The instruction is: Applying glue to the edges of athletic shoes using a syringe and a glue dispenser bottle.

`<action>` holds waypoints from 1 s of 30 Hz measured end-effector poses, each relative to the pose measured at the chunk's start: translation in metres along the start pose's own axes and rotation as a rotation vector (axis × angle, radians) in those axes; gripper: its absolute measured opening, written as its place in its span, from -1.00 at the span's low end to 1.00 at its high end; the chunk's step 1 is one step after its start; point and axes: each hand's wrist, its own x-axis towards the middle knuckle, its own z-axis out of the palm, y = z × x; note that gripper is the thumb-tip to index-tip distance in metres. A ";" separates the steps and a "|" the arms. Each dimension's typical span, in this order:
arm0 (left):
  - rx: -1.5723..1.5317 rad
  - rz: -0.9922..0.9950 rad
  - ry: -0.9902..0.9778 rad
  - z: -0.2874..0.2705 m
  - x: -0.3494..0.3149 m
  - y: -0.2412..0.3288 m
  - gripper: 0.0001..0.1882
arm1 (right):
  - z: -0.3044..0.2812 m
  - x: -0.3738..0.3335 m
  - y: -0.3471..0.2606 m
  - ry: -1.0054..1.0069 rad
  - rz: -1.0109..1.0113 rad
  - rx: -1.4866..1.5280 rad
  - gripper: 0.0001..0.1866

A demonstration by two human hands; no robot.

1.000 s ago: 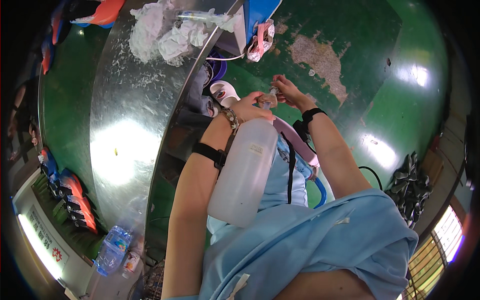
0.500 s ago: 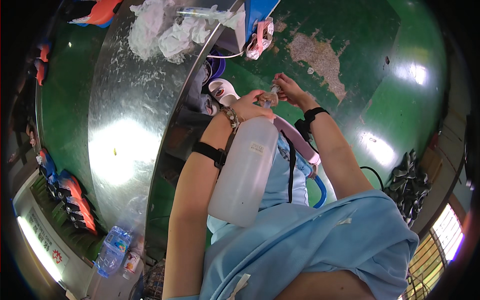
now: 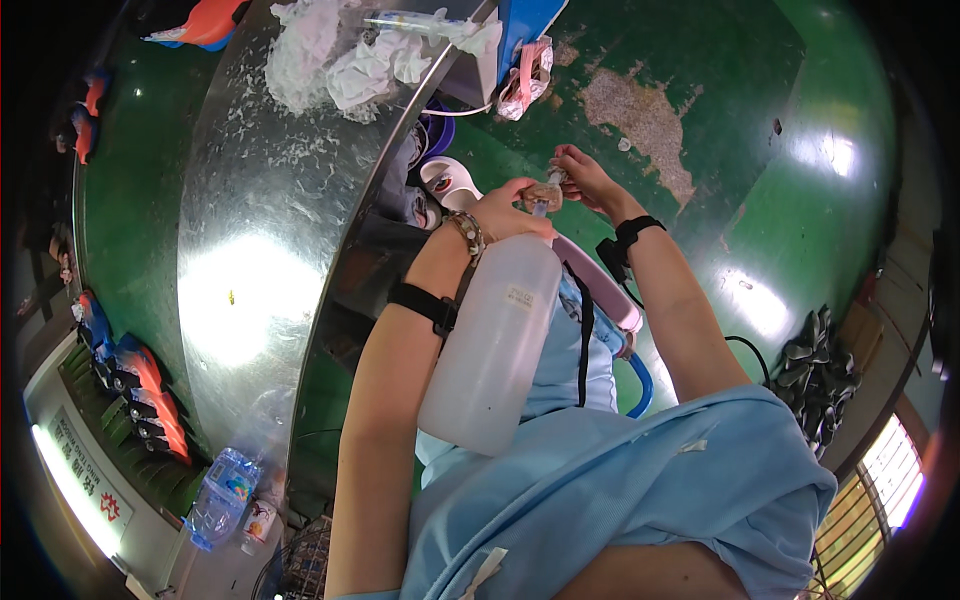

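Note:
A large translucent white plastic bottle [image 3: 495, 345] with a small label leans against my lap, its neck pointing away from me. My left hand [image 3: 503, 213] is closed around the neck end, with a brownish, crumpled wrapping [image 3: 543, 196] at the mouth beside its fingers. On the far right side of the mouth, my right hand [image 3: 588, 180] pinches a small whitish piece [image 3: 556, 176] that sticks out of the wrapping. The fingers partly cover this piece, so its kind is unclear.
To my left runs a metal table [image 3: 225, 190] bearing white fluffy wads [image 3: 370, 75]. A clear water bottle [image 3: 222, 498] and a small bottle [image 3: 259, 525] stand at its near end. A white shoe [image 3: 450, 182] is beyond my left hand. Dark grey objects [image 3: 812, 375] are heaped right.
The whole view has shifted slightly. Both hands keep their places at the bottle's mouth, with only a slight movement of the right fingers.

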 end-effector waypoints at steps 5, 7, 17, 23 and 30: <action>0.001 0.017 -0.004 0.000 0.002 0.000 0.08 | 0.001 -0.001 -0.003 0.021 -0.022 -0.020 -0.86; 0.001 0.021 -0.001 0.000 0.002 -0.001 0.08 | 0.002 -0.002 -0.004 0.025 -0.028 -0.021 -0.87; -0.018 0.106 -0.011 -0.003 0.002 -0.002 0.02 | 0.002 -0.004 -0.012 0.028 -0.042 -0.086 -0.85; -0.004 0.086 -0.004 -0.003 0.004 0.001 0.02 | 0.002 -0.007 -0.019 0.018 -0.008 -0.261 -0.78; 0.065 0.088 -0.069 -0.003 0.003 0.019 -0.07 | 0.000 -0.014 -0.022 0.116 -0.122 -0.530 -0.64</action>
